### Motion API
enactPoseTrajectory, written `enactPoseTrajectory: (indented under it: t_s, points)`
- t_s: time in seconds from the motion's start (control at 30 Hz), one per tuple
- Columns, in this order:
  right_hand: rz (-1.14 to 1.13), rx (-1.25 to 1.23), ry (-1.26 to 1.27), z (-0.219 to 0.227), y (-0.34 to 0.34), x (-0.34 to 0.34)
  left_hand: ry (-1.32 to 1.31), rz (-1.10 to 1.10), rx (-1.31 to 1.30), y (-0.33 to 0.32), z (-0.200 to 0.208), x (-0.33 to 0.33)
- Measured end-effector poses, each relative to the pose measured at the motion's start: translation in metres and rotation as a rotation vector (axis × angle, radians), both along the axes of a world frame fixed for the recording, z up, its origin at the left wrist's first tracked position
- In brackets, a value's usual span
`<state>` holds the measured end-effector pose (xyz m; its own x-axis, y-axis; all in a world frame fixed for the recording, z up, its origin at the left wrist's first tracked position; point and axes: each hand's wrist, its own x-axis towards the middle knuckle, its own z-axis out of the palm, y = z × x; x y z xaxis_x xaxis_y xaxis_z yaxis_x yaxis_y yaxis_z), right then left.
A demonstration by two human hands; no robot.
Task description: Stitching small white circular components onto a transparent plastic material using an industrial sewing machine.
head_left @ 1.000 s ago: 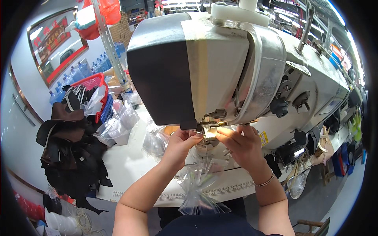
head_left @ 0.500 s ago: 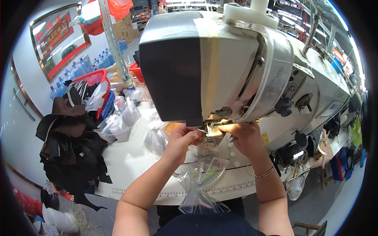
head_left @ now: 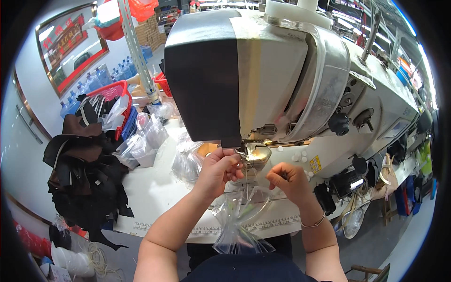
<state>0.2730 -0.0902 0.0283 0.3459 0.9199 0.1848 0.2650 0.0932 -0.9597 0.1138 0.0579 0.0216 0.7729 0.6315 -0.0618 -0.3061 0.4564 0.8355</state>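
A large sewing machine [head_left: 202,89] with a dark end cover fills the middle of the head view. Under its head a lamp lights the metal sewing bed [head_left: 259,154]. Thin pale thread [head_left: 247,181] hangs down from the needle area. My left hand [head_left: 217,170] is closed at the needle area, fingertips pinched; what they hold is too small to make out. My right hand [head_left: 289,182] is curled with thumb against fingers, apart from the machine, to the right of the thread. Whatever it holds is hidden. A clear plastic bag [head_left: 239,223] hangs at the table's front edge.
Black and brown cut pieces [head_left: 87,174] are heaped on the left, by a red basket [head_left: 123,101]. Clear plastic bags [head_left: 185,162] lie left of the machine. Small white discs [head_left: 300,156] dot the table at right. A ruler strip [head_left: 197,231] runs along the front edge.
My right hand has drawn back from the lit sewing bed, toward me and slightly right, uncovering the white discs. My left hand stays beside the needle area.
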Motion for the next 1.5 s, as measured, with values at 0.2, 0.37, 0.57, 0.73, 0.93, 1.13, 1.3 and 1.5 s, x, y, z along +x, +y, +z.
enactPoseTrajectory:
  t_s: [0.2,0.37,0.57,0.73,0.93,1.13,1.3,1.5]
  points:
    - [0.043,-0.013,0.06,0.013,0.004,0.018,-0.037,0.101,-0.003,-0.012,-0.003,0.002]
    - [0.065,-0.043,0.131,0.022,0.011,0.036,-0.045,0.186,0.028,-0.023,-0.006,0.005]
    - [0.109,-0.031,0.176,0.025,0.022,0.051,-0.048,0.225,0.034,-0.028,-0.003,0.007]
    - [0.018,-0.087,0.231,0.026,0.03,0.059,-0.033,0.262,0.06,-0.034,-0.002,0.007]
    - [0.027,-0.081,0.314,0.021,0.037,0.07,-0.026,0.296,0.065,-0.037,-0.004,0.009]
    - [-0.215,-0.085,0.14,0.015,0.035,0.077,-0.032,0.215,0.089,-0.027,0.002,0.007]
    - [-0.374,-0.135,-0.251,0.003,0.003,0.082,0.044,0.17,0.084,-0.015,0.009,0.006]
    - [-0.357,-0.044,-0.097,-0.015,-0.017,0.065,-0.034,0.339,-0.128,0.015,0.008,0.013]
